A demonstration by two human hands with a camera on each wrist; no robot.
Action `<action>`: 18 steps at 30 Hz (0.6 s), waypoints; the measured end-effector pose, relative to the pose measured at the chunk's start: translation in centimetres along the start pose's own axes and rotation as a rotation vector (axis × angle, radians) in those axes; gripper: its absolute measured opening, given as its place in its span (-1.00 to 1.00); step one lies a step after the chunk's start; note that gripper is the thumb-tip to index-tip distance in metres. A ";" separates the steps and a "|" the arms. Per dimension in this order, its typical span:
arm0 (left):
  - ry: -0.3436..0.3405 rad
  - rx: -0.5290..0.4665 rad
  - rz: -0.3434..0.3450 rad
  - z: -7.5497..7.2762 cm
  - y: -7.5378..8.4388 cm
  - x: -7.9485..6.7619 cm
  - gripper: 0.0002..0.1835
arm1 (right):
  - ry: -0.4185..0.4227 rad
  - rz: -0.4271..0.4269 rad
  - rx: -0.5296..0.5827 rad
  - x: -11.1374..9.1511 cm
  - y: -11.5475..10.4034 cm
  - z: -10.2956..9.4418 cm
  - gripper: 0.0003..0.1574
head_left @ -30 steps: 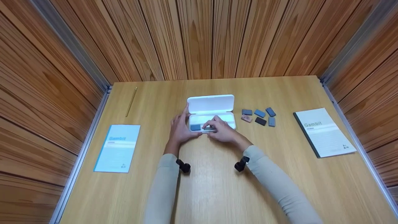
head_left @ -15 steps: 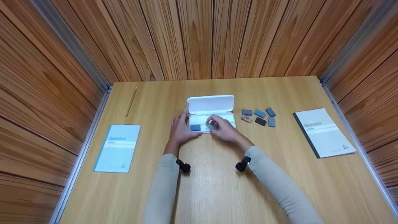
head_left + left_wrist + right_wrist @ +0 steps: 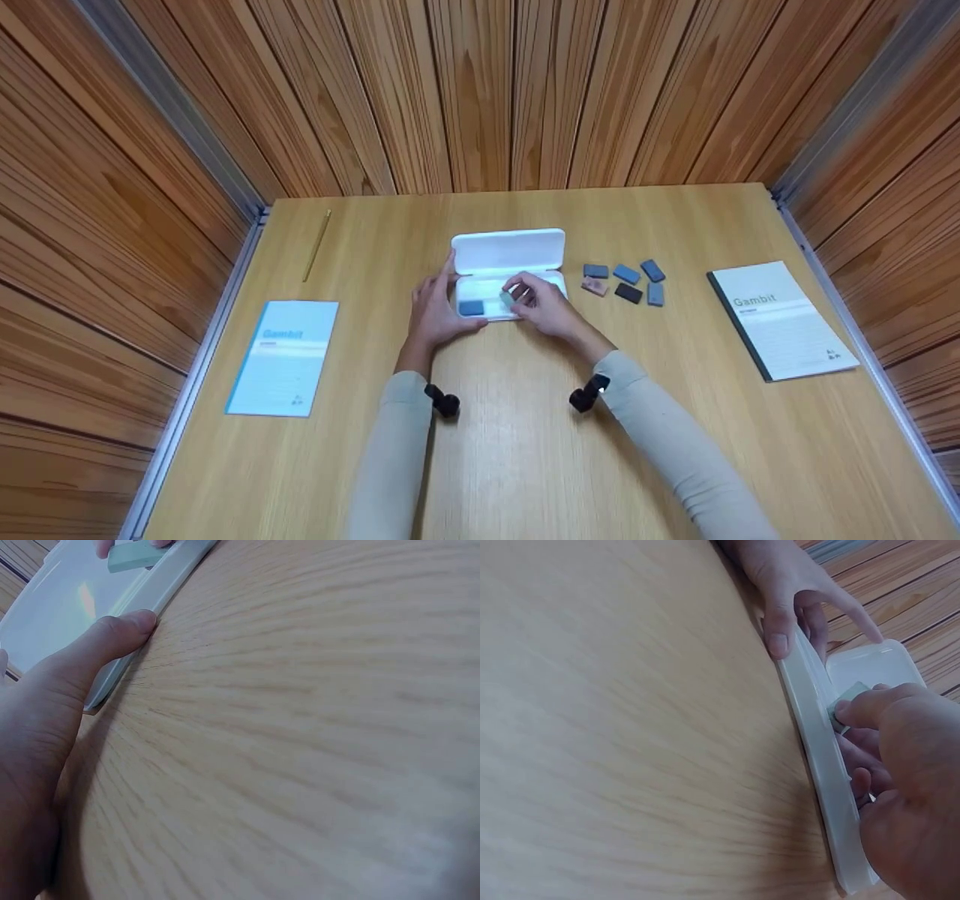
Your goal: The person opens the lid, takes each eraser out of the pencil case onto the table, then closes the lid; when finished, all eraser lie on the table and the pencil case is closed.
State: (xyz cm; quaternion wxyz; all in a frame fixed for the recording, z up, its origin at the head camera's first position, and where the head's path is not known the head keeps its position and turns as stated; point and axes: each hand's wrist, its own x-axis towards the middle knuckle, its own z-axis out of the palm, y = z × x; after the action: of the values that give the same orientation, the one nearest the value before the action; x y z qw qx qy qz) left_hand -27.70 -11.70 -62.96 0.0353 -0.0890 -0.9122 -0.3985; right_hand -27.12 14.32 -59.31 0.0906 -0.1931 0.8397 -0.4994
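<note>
A white pencil case [image 3: 510, 253] lies open on the table, its lid tilted back. My left hand [image 3: 439, 309] grips the case's left end, the thumb on the front edge, as the left wrist view also shows. Between thumb and fingers my right hand [image 3: 549, 309] pinches a pale green eraser [image 3: 135, 555], just over the case's tray. In the right wrist view the fingers partly cover that eraser [image 3: 857, 692]. A dark blue eraser [image 3: 472, 308] lies in the tray's front left part.
Right of the case lie several loose erasers, among them a pink eraser [image 3: 595, 286] and a black eraser [image 3: 628, 292]. A white notebook [image 3: 784, 322] is at the far right, a light blue notebook [image 3: 283, 358] at the left. Behind that one lies a pencil [image 3: 316, 246].
My right hand has lifted the green eraser from the tray's front part and drawn slightly right, tilting it up. My left hand and the case have stayed still.
</note>
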 end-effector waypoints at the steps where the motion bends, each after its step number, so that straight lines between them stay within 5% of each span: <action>1: 0.000 -0.001 -0.002 0.0 0.0 0.0 0.57 | 0.000 0.000 0.008 0.0 0.0 -0.1 -0.65; 18: -0.011 -0.013 -0.059 0.1 0.0 0.0 0.57 | -0.008 0.046 0.094 -1.1 -0.5 -2.6 -0.52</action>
State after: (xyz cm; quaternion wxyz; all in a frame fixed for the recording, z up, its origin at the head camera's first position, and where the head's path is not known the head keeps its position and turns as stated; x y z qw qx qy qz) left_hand -27.67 -11.61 -63.05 0.0177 -0.0645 -0.9119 -0.4049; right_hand -26.93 16.66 -57.62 0.1143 -0.1715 0.8192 -0.5351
